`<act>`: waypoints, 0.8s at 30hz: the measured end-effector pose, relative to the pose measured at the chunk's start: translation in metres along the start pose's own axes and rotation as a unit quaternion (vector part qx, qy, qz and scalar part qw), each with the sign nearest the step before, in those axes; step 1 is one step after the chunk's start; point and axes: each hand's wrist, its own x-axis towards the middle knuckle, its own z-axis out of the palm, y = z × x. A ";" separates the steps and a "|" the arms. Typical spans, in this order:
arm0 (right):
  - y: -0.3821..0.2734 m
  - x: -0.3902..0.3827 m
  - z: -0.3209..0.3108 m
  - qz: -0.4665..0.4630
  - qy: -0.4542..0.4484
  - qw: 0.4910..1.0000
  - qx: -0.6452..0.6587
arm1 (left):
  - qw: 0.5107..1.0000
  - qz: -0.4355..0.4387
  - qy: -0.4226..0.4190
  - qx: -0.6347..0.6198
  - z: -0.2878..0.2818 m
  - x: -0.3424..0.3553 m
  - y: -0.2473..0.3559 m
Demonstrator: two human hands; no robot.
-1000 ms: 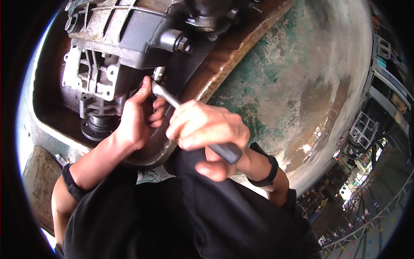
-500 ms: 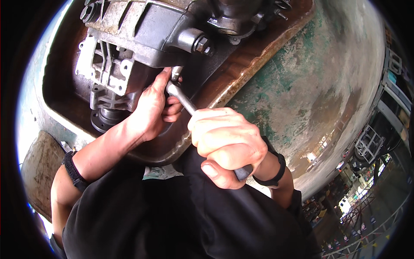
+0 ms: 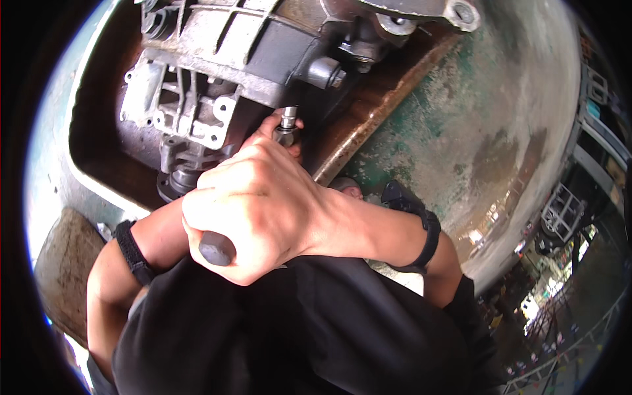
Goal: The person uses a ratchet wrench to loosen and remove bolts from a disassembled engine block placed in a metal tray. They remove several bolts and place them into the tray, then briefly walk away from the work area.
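at the lower edge of a grey ribbed metal casing [image 3: 280,56]: one socket wrench [image 3: 285,137], its bright socket [image 3: 289,118] close by the casing; whether seated on a fastener, cannot tell.
one right hand [image 3: 253,204], lying across the left wrist; fingers clamped around the wrench's dark handle [image 3: 217,248], butt end showing.
one left hand [image 3: 266,125], mostly hidden beneath the right; fingers visible on either side of the wrench head; how tightly they close, cannot tell.
one rust-brown tray [image 3: 359,135], its wall running around the casing.
one open-framed bracket [image 3: 191,108], left of the socket.
step in hand, by judgement: working the wrench, left hand steadying its head.
next move, by judgement: calls for the socket held square and an unhindered path for the handle, knuckles clear of the tray.
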 end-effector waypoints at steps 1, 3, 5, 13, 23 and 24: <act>0.001 0.003 0.002 0.002 0.002 1.000 0.019 | 0.998 0.002 -0.040 -0.038 0.001 0.002 -0.002; 0.001 0.000 -0.002 -0.012 0.047 0.999 0.023 | 0.994 0.074 0.043 0.064 0.010 0.003 -0.009; 0.000 -0.010 -0.021 -0.026 0.039 0.998 0.049 | 0.986 0.131 0.084 0.061 0.022 -0.002 -0.009; 0.010 -0.093 -0.081 -0.009 0.080 0.997 0.007 | 0.983 0.014 0.045 -0.180 0.038 -0.026 0.006; 0.004 -0.090 -0.063 -0.027 0.170 0.978 -0.120 | 0.990 0.057 0.004 -0.131 0.020 -0.013 -0.007; -0.002 -0.070 -0.059 -0.049 0.117 0.983 -0.133 | 0.980 -0.015 -0.020 -0.197 0.011 -0.006 -0.004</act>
